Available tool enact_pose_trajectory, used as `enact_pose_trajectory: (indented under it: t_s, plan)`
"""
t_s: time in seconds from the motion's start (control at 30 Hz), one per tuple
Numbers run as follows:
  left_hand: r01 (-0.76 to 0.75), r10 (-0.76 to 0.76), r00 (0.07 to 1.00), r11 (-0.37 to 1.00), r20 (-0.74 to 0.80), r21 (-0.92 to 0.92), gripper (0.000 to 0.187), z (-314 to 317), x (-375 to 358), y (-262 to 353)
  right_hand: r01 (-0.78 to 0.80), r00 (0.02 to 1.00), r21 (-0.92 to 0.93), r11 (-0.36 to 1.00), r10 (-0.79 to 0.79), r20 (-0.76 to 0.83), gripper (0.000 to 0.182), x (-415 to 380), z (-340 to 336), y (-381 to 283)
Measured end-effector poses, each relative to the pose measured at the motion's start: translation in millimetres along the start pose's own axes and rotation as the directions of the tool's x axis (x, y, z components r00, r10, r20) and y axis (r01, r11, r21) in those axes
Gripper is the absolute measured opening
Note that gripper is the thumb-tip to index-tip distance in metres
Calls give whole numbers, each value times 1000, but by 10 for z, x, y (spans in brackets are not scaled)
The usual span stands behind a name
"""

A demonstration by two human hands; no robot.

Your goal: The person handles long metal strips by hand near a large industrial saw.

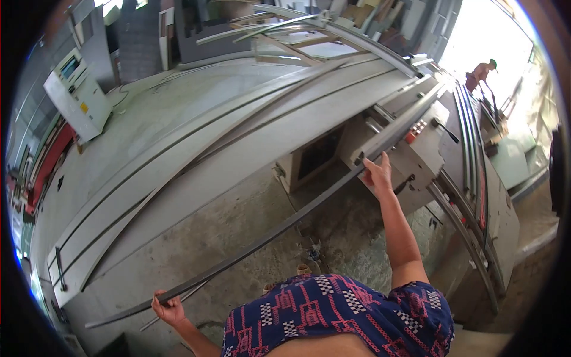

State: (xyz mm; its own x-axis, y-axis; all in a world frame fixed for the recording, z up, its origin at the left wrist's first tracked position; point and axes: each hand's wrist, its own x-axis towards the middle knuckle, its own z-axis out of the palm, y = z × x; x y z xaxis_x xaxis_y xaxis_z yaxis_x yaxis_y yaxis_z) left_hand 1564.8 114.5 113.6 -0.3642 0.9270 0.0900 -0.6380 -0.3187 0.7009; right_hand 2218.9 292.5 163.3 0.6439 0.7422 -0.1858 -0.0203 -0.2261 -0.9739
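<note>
A long, thin dark strip (256, 245) runs diagonally from the lower left up to a grey metal rail (404, 122) on the machine. Near its lower end my left hand (169, 307) has its fingers wrapped round it. My right hand (379, 174) is at the upper end, beside the rail's near end, with the thumb and fingers closed on the strip and one finger pointing up. Between the hands the strip hangs over the concrete floor (238, 223).
Beyond the strip lies a long pale slotted table (250, 149). A white control cabinet (80, 95) stands at the left. The machine body (416, 160) and curved rails (470, 244) are at the right. Another person (480, 76) bends near the bright opening.
</note>
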Motion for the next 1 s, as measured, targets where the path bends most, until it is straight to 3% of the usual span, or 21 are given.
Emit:
enact_pose_trajectory:
  t_s: [0.2, 0.3, 0.4, 0.5, 0.63, 0.77, 0.9, 1.0]
  plan:
    - [-8, 6, 1000, 998, -28, -56, 28, 63, 5, 4, -76, 996, 109, 991, 70, 52, 92, -39, 103, -89]
    - [-34, 34, 999, 993, 5, -117, 37, 150, 17, 150, -97, 991, 217, 971, 75, 108, 92, -132, 164, -175]
    - [-99, 99, 995, 985, -3, -139, 48, 790, -48, 124, -77, 989, 365, 928, 26, 142, 92, -220, 253, -227]
    - [51, -87, 971, 986, 221, 161, 52, 1049, -61, -307, -75, 989, 372, 925, 22, 143, 91, -325, 379, -87]
    - [111, -111, 994, 993, 6, 29, 31, 777, 0, -527, -106, 990, 296, 949, 72, 123, 87, -595, 445, -77]
    - [31, -27, 999, 994, -37, 108, 25, 610, 50, -347, 27, 999, 132, 991, -32, 35, 84, -552, 243, -129]
    - [-34, 28, 999, 989, 41, 144, 23, 464, 92, -132, 83, 994, 12, 996, -82, -78, 81, -177, 20, -137]
    - [-53, 48, 997, 992, 53, 110, 24, 289, 92, 19, 35, 997, -67, 997, -40, -72, 82, -19, -26, -186]
